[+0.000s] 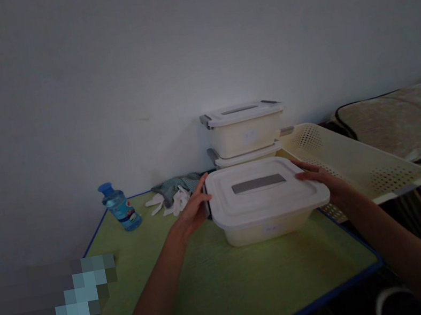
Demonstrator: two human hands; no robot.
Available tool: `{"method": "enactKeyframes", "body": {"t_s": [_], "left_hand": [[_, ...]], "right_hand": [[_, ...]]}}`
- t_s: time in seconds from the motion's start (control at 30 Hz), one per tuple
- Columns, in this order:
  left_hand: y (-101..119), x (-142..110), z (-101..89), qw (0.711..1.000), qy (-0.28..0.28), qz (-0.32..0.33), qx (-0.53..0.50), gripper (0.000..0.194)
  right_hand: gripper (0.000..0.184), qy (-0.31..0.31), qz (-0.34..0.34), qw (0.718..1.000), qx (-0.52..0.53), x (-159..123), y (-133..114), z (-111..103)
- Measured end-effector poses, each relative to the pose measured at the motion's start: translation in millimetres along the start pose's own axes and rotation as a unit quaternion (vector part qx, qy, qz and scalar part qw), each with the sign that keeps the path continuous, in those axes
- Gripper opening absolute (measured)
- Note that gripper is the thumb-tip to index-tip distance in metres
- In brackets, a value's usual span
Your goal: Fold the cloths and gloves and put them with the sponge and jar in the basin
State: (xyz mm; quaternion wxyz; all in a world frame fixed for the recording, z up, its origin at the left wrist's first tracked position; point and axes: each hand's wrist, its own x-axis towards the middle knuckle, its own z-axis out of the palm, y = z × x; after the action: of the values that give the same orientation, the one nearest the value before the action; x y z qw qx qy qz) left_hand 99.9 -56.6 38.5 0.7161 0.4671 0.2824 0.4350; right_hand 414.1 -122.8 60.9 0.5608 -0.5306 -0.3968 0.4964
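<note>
A white lidded plastic box (264,199) with a grey handle strip on its lid sits on the green table (225,285). My left hand (194,209) presses against the box's left end at the grey latch, fingers wrapped on it. My right hand (322,177) rests on the box's right end, fingers curled over the lid's edge. Behind it two more white lidded boxes (246,128) stand stacked against the wall.
A small blue water bottle (120,207) stands at the table's back left. White and grey-green gloves (172,194) lie near the wall. A cream perforated basket (353,159) leans off the table's right side. A bed with a cushion (403,118) lies at the right.
</note>
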Motion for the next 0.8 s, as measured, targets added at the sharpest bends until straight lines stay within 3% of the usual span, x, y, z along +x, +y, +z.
{"method": "enactKeyframes", "body": {"t_s": [0.1, 0.23, 0.47, 0.63, 0.8], "left_hand": [[-8, 4, -19.0, 0.998, -0.042, -0.012, -0.043, 0.061], [-2, 6, -32.5, 0.998, -0.049, 0.014, 0.023, 0.055], [32, -8, -23.4, 0.974, -0.033, 0.082, 0.208, 0.041], [36, -10, -20.9, 0.966, -0.031, 0.086, 0.241, 0.034], [35, -11, -20.0, 0.962, -0.040, 0.104, 0.249, 0.033]], "right_hand": [[0.055, 0.018, 0.015, 1.000, 0.019, 0, -1, 3], [0.049, 0.065, -0.013, 0.998, 0.001, -4, 0, 3], [0.048, 0.098, -0.182, 0.963, -0.172, -31, 6, -26], [0.049, 0.044, -0.209, 0.960, -0.181, -61, 17, -30], [0.043, 0.065, -0.206, 0.962, -0.169, -64, 27, -25]]}}
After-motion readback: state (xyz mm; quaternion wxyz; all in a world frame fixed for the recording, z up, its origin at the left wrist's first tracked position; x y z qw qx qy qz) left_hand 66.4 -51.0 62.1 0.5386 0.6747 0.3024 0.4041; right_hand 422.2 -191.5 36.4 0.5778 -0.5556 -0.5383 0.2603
